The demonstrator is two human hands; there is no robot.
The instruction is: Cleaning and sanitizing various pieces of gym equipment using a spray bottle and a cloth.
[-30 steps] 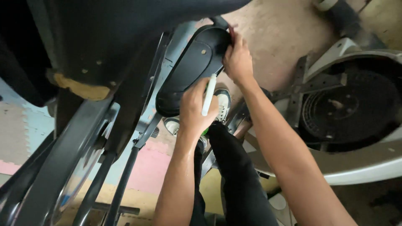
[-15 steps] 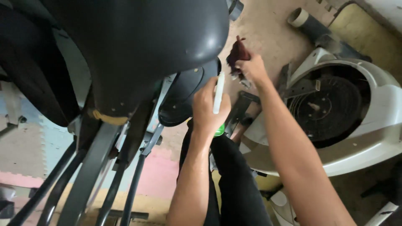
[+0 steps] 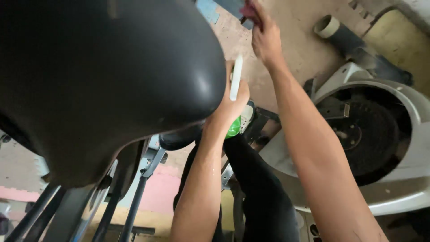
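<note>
Concrete floor (image 3: 309,31) | left hand (image 3: 230,101) grips white stick (image 3: 235,78) | near-upright, tip up

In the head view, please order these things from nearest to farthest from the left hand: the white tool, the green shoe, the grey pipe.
From the left hand:
1. White tool, held in it.
2. Green shoe, just below.
3. Grey pipe, upper right on the floor.

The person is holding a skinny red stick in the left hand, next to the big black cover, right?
Not quite: the stick is white, not red. The head view shows the left hand gripping this slim white stick right beside the big black cover, as you said. The right hand reaches further out, above the floor.
</note>
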